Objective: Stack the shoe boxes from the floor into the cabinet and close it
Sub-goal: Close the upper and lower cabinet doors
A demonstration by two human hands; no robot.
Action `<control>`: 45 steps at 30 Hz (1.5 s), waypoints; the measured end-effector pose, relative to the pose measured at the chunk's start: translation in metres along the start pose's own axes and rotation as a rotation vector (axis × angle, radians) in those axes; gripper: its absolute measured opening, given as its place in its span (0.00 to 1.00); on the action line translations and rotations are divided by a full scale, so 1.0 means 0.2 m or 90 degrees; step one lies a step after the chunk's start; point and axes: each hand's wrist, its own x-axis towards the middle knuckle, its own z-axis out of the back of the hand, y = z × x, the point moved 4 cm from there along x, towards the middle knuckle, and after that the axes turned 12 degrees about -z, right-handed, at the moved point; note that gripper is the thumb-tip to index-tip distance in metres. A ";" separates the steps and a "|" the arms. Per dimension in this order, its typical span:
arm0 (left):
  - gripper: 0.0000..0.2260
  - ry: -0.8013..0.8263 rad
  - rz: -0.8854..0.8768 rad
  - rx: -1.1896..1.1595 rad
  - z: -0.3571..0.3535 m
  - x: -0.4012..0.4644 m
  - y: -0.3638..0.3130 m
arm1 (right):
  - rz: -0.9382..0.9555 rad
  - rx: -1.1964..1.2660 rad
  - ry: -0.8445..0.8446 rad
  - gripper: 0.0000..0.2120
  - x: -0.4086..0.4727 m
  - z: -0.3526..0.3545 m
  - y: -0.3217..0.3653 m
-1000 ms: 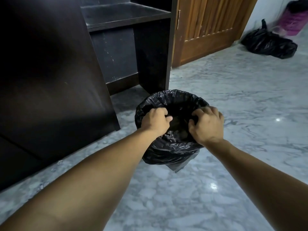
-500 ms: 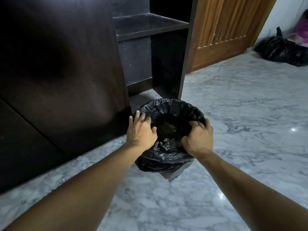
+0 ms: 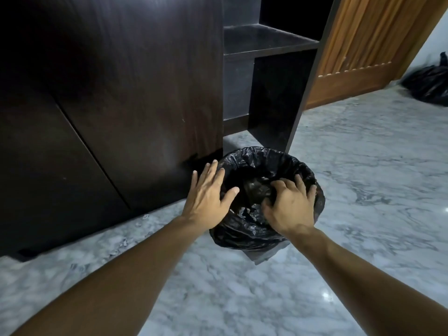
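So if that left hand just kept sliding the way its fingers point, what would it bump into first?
Probably the dark cabinet door. The left hand lies flat at the rim of the black bin bag, fingers aimed up and slightly right toward the door's lower corner, though depth is unclear.

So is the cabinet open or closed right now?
Open: the cabinet shows its bare shelf and dark interior, its door swung outward.
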 end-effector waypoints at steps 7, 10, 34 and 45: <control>0.35 -0.016 0.144 0.000 0.06 -0.45 0.39 | 0.260 0.152 -0.119 0.15 -0.25 -0.07 0.42; 0.34 0.024 0.227 0.012 0.03 -0.72 0.56 | 0.319 0.157 -0.081 0.16 -0.38 -0.21 0.58; 0.53 -0.025 0.586 0.090 -0.34 -1.50 1.48 | 0.045 0.026 0.220 0.45 0.06 -1.42 0.86; 0.41 0.026 0.311 0.076 -0.49 -1.17 1.45 | 0.389 0.094 0.146 0.35 -0.11 -1.54 1.04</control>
